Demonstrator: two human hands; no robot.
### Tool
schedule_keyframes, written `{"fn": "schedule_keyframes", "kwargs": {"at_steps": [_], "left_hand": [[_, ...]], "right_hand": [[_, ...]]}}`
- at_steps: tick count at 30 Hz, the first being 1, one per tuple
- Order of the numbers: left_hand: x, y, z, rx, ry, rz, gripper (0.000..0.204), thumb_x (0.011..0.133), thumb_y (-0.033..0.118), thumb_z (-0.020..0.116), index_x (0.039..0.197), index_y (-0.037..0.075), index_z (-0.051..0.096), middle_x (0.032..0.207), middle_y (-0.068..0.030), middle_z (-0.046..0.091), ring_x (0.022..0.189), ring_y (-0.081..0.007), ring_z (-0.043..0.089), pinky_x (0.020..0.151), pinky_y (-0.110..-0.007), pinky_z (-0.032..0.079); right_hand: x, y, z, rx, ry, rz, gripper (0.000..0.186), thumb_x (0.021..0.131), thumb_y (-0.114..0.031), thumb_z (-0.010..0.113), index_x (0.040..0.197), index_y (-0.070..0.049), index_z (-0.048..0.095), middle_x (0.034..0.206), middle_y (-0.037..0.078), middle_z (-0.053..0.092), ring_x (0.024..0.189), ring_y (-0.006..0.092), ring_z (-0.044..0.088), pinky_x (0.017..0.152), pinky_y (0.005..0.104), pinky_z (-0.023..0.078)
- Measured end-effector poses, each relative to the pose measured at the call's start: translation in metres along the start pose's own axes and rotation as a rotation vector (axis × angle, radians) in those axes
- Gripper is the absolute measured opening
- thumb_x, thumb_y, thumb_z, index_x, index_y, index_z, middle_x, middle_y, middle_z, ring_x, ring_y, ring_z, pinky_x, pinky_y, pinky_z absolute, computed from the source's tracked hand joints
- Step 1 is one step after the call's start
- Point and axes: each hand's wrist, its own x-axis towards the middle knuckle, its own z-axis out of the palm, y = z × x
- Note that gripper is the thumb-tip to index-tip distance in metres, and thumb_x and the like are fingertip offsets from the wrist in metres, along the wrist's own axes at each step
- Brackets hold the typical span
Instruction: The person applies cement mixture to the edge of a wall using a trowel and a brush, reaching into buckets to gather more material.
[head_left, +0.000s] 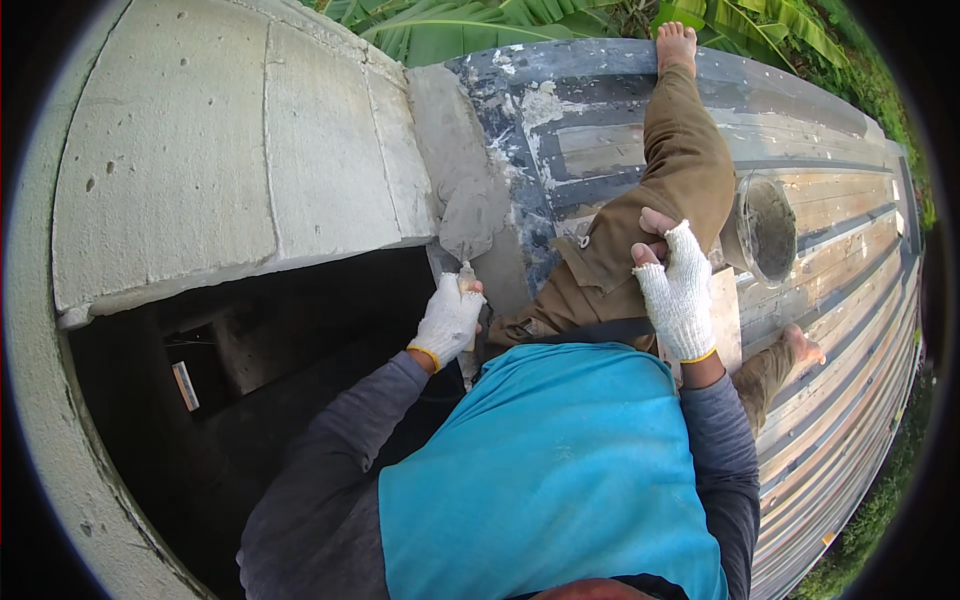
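Observation:
My left hand [448, 318], in a white fingerless knit glove with a yellow cuff, grips the handle of a trowel [468, 222]. The grey-coated trowel blade points away from me, lying over a strip of wet mortar [446, 130] beside the concrete block wall [335, 140]. Above my right thigh, my right hand [680, 290] wears a matching glove; its bare fingertips are bent but apart, and nothing shows between them. To the right of my knee stands a bucket [768, 230] with grey residue inside.
Left of me gapes a dark opening [260, 370] below the wall's edge. I sit on a ribbed, rusty metal roof [830, 330], one bare foot [676, 45] stretched to its far edge. A pale board [726, 320] lies by my right wrist. Banana leaves [470, 30] hang beyond the edge.

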Motion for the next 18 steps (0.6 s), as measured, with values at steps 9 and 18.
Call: {"fn": "schedule_keyframes", "kwargs": {"at_steps": [9, 18], "left_hand": [[0.079, 0.035, 0.066, -0.74, 0.156, -0.01, 0.028, 0.091, 0.018, 0.062, 0.111, 0.009, 0.044, 0.097, -0.0083, 0.053, 0.077, -0.0205, 0.061, 0.061, -0.036, 0.054], [0.099, 0.117, 0.123, -1.743, 0.003, 0.333, 0.04, 0.103, 0.042, 0.044, 0.118, 0.005, 0.047, 0.112, -0.0091, 0.054, 0.105, -0.0187, 0.052, 0.091, -0.033, 0.044]], "right_hand": [[0.002, -0.004, 0.003, -0.1, 0.007, -0.054, 0.039, 0.086, -0.006, 0.067, 0.124, -0.002, 0.058, 0.095, 0.01, 0.063, 0.072, 0.014, 0.058, 0.066, 0.0299, 0.05], [0.079, -0.009, 0.066, -0.185, -0.215, -0.333, 0.04, 0.099, -0.033, 0.049, 0.123, -0.001, 0.052, 0.103, 0.027, 0.062, 0.1, 0.0458, 0.06, 0.078, 0.0464, 0.048]]}}
